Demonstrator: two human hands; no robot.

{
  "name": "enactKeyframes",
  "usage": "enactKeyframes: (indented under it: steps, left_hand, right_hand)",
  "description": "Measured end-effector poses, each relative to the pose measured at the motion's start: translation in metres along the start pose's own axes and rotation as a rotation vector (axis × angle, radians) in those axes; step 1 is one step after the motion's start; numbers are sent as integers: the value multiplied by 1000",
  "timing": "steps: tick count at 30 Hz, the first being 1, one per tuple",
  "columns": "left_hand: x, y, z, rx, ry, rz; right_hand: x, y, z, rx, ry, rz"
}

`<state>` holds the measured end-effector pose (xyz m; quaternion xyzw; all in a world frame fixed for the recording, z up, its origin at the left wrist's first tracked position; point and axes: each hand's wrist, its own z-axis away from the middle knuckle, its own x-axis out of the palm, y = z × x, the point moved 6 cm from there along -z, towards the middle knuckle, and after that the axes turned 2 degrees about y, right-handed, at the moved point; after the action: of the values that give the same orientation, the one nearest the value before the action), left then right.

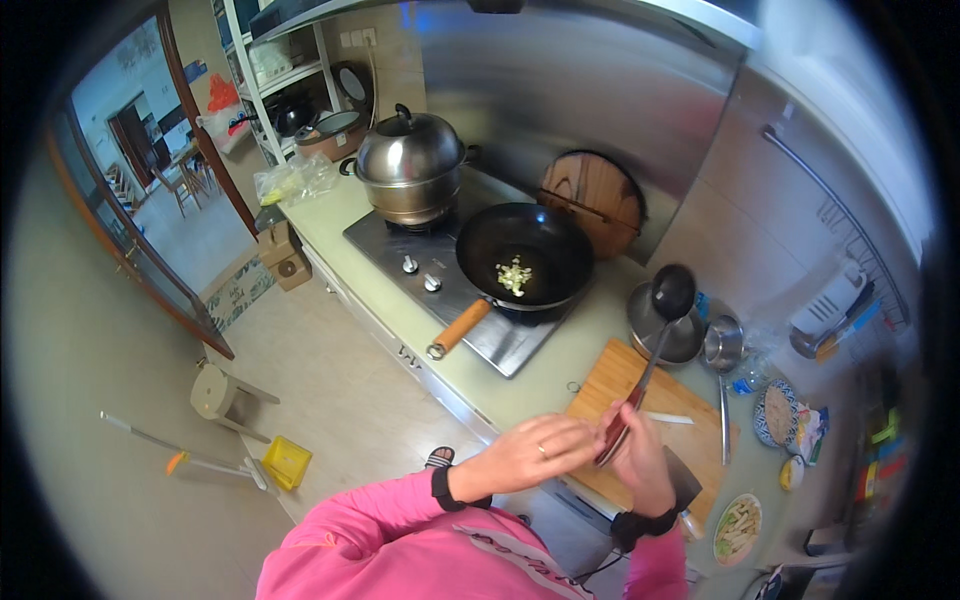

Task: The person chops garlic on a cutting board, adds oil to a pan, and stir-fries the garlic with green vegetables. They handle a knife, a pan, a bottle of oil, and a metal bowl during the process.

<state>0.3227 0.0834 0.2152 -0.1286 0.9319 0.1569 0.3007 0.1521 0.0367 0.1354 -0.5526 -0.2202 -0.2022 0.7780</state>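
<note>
A black ladle point(670, 294) with a dark red handle is raised over the right part of the counter. My right hand point(639, 454) grips its handle, thumb along the side. Against the handle's near end lie the fingertips of my left hand point(529, 454); whether they grip it is hidden. Below both hands rests a wooden cutting board point(611, 375) with a white strip point(670, 418) on it. The blade of a cleaver point(682, 484) shows beside my right wrist. Chopped pale pieces point(514, 276) sit in a black wok point(555, 236) on the gas stove point(517, 352).
A lidded steel steamer pot point(409, 157) occupies the left burner. The wok's wooden handle point(460, 328) juts over the counter's front edge. Behind the board are a metal basin point(671, 341) and a small steel dipper point(724, 345). To the right stand a patterned bowl point(778, 412) and a plate of cut food point(739, 529).
</note>
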Motion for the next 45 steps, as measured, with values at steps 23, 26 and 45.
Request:
enactKeyframes:
  steps: [23,26,45]
  left_hand:
    - [-26,-201,167,-1497,164,1827]
    - [-28,-198,169,-1563,162,1884]
    - [-33,-196,167,-1499,311,1991]
  right_hand:
    - [138,10,-208,-447,247,1678]
    - [138,14,-233,-516,245,1646]
    - [120,10,-226,-500,352,1721]
